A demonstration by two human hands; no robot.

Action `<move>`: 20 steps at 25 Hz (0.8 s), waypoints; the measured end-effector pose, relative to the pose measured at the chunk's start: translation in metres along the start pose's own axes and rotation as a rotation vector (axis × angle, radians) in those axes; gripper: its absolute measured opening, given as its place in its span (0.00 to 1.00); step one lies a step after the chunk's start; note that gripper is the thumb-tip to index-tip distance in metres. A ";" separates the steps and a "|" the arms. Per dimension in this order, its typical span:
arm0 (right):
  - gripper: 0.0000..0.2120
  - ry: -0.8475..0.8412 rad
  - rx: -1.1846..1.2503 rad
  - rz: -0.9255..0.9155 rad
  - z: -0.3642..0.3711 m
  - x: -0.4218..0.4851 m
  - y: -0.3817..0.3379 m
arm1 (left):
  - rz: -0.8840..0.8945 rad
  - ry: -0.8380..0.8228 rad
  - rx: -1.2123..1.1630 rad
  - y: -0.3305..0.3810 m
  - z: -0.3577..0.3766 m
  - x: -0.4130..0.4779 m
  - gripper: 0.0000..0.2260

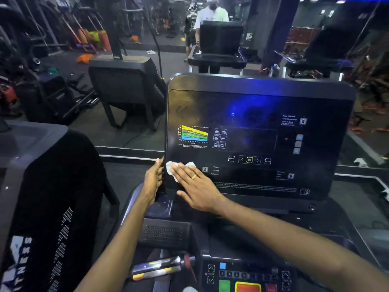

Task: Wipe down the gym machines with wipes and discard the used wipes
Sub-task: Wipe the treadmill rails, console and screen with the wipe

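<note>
Right hand (pixel 195 186): flat, fingers straight and together, ring (pixel 193 177) on one finger, pressing a white wipe (pixel 171 167) against the lower left corner of the treadmill console (pixel 252 102); nothing curled round, held by pressure alone. Left hand (pixel 153 180): fingers fairly straight, laid against the console's left edge just beside the wipe, apparently bracing; no object in it. Wipe: crumpled, mostly covered by the fingers, showing only at the fingertips and to either side. Judged thin, soft, light and damp; likely to bunch or slide out from under a flat palm, best gathered into a pad under the fingertips, or pinched at a free corner for lifting off and discarding. Console: dark glossy panel, smeared, likely to slip and to mark easily; coloured heart-rate chart (pixel 194 133) above the wipe, OK button (pixel 249 160) to the right, most of the face apparently not yet wiped. Below, nearer the body: keypad with green button (pixel 224 285) and red button (pixel 248 288). Left: black printed garment (pixel 52 197) draped over a neighbouring machine. No bin in view.
</note>
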State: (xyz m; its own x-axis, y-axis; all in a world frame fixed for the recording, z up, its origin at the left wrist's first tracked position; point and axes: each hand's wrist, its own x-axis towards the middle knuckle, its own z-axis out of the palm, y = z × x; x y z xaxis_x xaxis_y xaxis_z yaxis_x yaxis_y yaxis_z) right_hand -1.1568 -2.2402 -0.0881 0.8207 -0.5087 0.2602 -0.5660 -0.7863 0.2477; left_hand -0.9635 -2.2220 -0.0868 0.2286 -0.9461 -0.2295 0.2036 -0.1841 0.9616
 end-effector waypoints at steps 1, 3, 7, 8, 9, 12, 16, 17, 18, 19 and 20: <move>0.34 -0.015 0.008 -0.009 0.006 -0.008 -0.003 | 0.001 -0.003 -0.009 0.000 0.000 0.000 0.23; 0.34 -0.053 0.017 -0.041 0.017 -0.027 -0.005 | 0.025 -0.008 -0.013 0.001 0.003 -0.003 0.22; 0.34 -0.097 0.006 -0.079 0.024 -0.043 -0.001 | 0.115 0.024 -0.018 0.002 0.012 -0.014 0.19; 0.34 -0.098 0.016 -0.078 0.023 -0.041 -0.003 | 0.148 0.030 -0.019 -0.001 0.012 -0.013 0.19; 0.34 -0.097 0.022 -0.076 0.022 -0.040 -0.006 | 0.158 0.037 0.006 -0.003 0.014 -0.014 0.21; 0.33 -0.035 0.014 0.040 0.016 -0.047 0.008 | 0.178 0.056 0.165 -0.002 0.013 -0.013 0.22; 0.33 0.155 0.015 0.365 -0.014 -0.060 0.052 | 0.207 0.061 0.386 0.004 0.018 -0.019 0.26; 0.33 0.177 0.051 0.442 -0.021 -0.051 0.055 | 0.208 0.086 0.410 0.005 0.020 -0.021 0.26; 0.34 0.190 0.096 0.503 -0.025 -0.041 0.050 | 0.208 0.114 0.418 0.003 0.022 -0.020 0.26; 0.34 0.188 0.135 0.526 -0.025 -0.030 0.042 | 0.200 0.125 0.422 0.005 0.025 -0.023 0.27; 0.35 0.179 0.158 0.491 -0.023 -0.021 0.033 | 0.187 0.138 0.421 0.006 0.027 -0.024 0.27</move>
State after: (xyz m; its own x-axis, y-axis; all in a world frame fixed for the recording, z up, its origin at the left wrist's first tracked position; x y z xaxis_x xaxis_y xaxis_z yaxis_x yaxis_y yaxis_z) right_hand -1.1948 -2.2474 -0.0641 0.4290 -0.7726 0.4680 -0.8494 -0.5214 -0.0822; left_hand -0.9934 -2.2079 -0.0718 0.3543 -0.9344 -0.0373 -0.2497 -0.1330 0.9592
